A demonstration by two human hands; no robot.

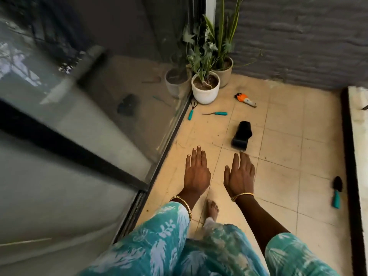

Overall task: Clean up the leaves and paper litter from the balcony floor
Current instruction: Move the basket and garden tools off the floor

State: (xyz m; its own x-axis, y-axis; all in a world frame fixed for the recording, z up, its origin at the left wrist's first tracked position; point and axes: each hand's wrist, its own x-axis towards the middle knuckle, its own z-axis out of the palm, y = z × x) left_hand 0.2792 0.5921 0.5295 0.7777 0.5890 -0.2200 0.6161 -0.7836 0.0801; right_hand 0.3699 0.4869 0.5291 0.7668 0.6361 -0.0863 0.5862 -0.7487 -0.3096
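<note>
Two bare hands stretch forward, palms down, above a beige tiled balcony floor; the left hand and right hand both hold straight, flat fingers and grasp nothing. Gold bangles circle both wrists, and teal leaf-print sleeves frame the view. A bare foot stands on the tiles beneath them. Just beyond the right fingertips lies a black dustpan-like object. Farther off, two teal-handled garden tools and an orange glove rest near a white plant pot in the corner. Small dark specks of litter dot the tiles. A teal-handled trowel lies at the right edge.
</note>
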